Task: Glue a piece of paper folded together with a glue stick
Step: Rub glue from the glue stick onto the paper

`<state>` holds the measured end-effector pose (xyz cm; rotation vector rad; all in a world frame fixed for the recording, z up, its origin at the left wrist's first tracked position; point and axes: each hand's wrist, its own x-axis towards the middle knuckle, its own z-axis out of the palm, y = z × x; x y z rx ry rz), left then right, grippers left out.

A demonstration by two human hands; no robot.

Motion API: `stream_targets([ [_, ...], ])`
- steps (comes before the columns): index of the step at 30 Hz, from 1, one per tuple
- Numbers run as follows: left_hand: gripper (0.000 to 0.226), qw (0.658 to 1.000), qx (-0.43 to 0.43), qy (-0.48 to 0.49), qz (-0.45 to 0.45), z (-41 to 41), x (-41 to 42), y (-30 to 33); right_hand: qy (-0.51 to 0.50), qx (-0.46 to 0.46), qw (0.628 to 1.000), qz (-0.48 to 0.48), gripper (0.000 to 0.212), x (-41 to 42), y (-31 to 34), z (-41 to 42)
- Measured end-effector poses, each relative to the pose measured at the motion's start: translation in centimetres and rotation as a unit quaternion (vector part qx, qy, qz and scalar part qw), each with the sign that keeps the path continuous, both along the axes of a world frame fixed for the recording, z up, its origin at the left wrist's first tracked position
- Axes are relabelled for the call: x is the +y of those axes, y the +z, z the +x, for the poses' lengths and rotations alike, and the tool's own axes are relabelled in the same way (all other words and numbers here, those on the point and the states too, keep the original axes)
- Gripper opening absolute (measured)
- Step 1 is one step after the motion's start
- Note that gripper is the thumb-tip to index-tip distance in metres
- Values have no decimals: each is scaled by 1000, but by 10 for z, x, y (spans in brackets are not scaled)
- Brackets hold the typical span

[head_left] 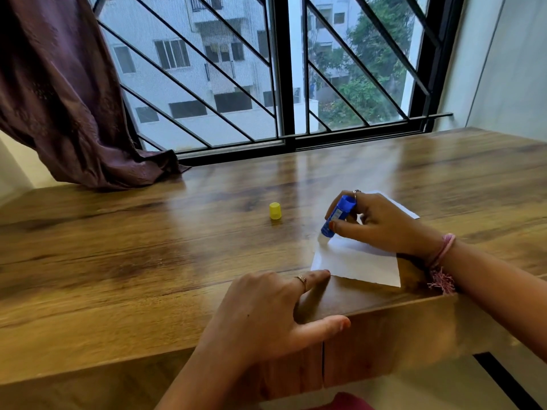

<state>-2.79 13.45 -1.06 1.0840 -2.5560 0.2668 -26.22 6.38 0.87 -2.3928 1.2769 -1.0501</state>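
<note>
A white sheet of paper lies flat on the wooden table, near its front edge. My right hand grips a blue glue stick, tilted, with its white tip touching the paper's far left corner. My left hand rests on the table with fingers straight; one fingertip presses the paper's near left corner. The far part of the sheet is hidden behind my right hand. The glue stick's yellow cap stands upright on the table, to the left of the paper.
A barred window runs along the table's far edge. A purple curtain hangs at the left, its hem resting on the table's back left. A pale wall bounds the right side.
</note>
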Motion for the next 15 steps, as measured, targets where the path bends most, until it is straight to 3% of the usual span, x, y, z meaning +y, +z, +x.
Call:
stream_targets([
  [3,78,1000,3,-1,1,0,0,0,-24,2,1000,-2,15,-2,0,-2],
  [7,78,1000,4,-4,-1,0,-2,-1,34,-5,999,20,10,2,-2,1],
  [11,80,1000,5,-5,1,0,-2,-2,-26,-2,1000,0,13,-1,2,0],
  [15,79,1000,11,-1,0,0,-2,-3,10,4,1000,11,10,4,1,4],
])
